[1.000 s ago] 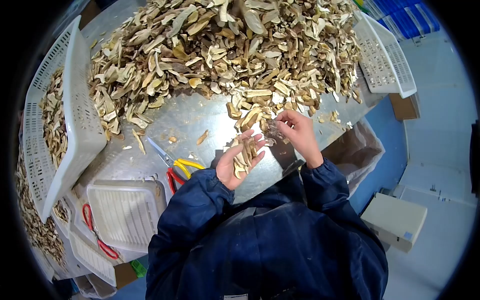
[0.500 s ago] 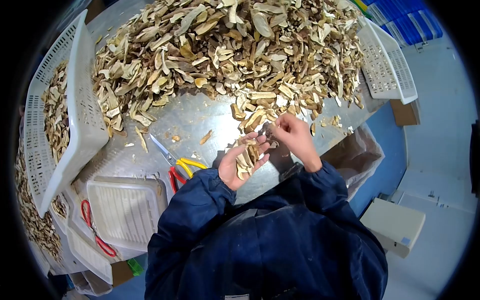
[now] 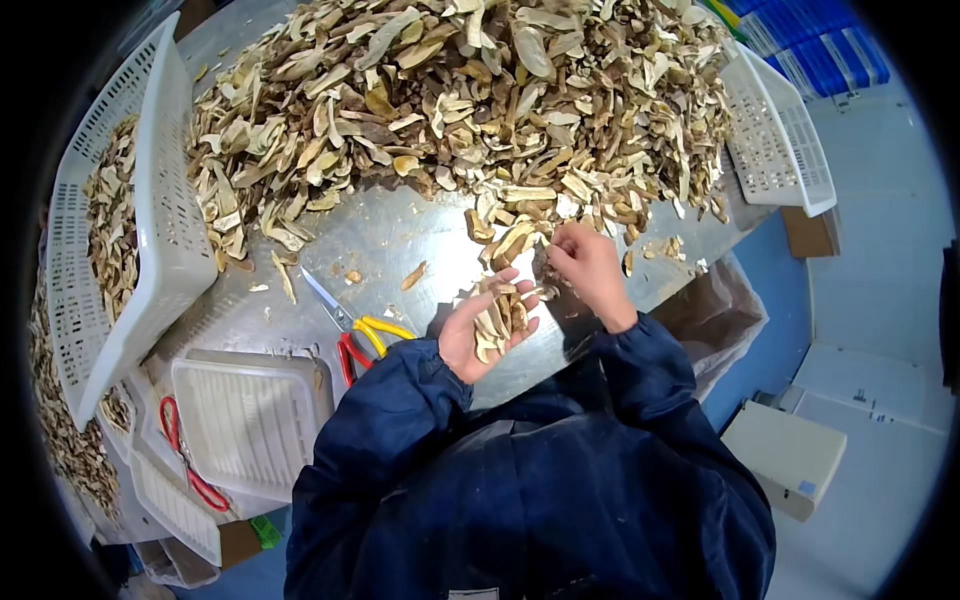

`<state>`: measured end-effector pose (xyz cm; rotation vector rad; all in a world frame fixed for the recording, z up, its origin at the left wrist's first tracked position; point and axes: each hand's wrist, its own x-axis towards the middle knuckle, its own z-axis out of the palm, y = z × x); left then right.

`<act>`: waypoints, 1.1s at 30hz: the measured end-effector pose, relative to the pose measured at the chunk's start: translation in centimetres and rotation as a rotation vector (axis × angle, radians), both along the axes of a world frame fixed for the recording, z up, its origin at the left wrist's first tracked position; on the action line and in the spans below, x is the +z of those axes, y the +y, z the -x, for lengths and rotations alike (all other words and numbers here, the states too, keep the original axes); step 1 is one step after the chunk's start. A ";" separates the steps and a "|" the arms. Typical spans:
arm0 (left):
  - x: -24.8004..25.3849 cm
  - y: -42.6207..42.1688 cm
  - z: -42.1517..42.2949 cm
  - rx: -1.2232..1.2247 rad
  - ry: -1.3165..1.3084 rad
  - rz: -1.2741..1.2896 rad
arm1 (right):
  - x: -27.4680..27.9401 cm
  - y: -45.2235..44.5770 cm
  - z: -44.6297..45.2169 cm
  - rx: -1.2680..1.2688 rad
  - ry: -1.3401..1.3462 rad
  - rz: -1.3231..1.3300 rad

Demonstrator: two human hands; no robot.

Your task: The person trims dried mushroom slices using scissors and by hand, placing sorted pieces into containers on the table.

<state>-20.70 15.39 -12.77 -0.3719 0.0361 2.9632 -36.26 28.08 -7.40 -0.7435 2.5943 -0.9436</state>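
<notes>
Here's the small handful of dried slices, pale and brown, lying across the palm and fingers of the left hand, above the near edge of the metal table. That left hand is palm up, loosely cupped around them, thumb along one side. Just beyond its fingertips, the right hand hangs back upward, thumb and forefinger drawn in to a narrow pinch; whether anything is caught between the tips, I can't tell. Dark crumbs show right beside those fingers.

Out past both hands, a great pile of slices spreads across the far side, a few strays at its front. One loose slice lies apart on bare metal. Near the left sleeve, there's a pair of scissors, blades pointing away, one handle yellow, one red. Farther left sits a white plastic tray, with red-handled scissors beside it, and behind them a tilted white basket with slices inside. Over on the right, another white basket stands beside the pile, and below the table edge, a bin lined with plastic.
</notes>
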 end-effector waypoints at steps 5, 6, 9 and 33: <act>0.6 0.0 0.1 -0.010 0.007 -0.022 | 4.4 0.4 -1.6 0.167 -0.433 0.181; 0.5 0.0 0.1 -0.023 0.003 -0.023 | 4.7 -0.2 -1.7 0.162 -0.307 0.128; 0.4 0.0 0.0 -0.054 0.031 -0.009 | 2.7 -1.1 -0.7 0.225 0.081 0.025; 0.0 0.8 -0.1 -0.186 0.098 -0.202 | 5.6 0.2 -0.8 0.290 -0.385 0.157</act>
